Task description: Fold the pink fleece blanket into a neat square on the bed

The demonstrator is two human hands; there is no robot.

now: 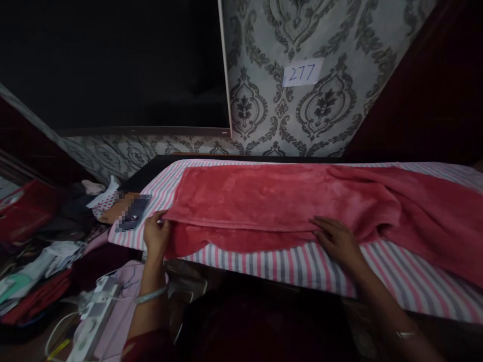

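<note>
A red plush cloth (245, 196) lies folded lengthwise on a striped cover (271, 264); its kind is unclear. A seam or folded edge runs along its front, with a lower layer hanging slightly past it. At the left corner of that edge, my left hand (156, 235) is closed, pinching the fabric between thumb and fingers. Farther right, my right hand (337, 243) grips the same front edge with its fingertips. To the right of this hand the cloth bunches into loose folds and spreads toward the table's right end.
A phone (135, 213) rests on the cover left of my left hand. Piled clothes (49, 261) and a white power strip (94, 317) are at the lower left. Behind the table (151, 171) are a large dark television (113, 65) and a patterned wall with a "277" paper (303, 73).
</note>
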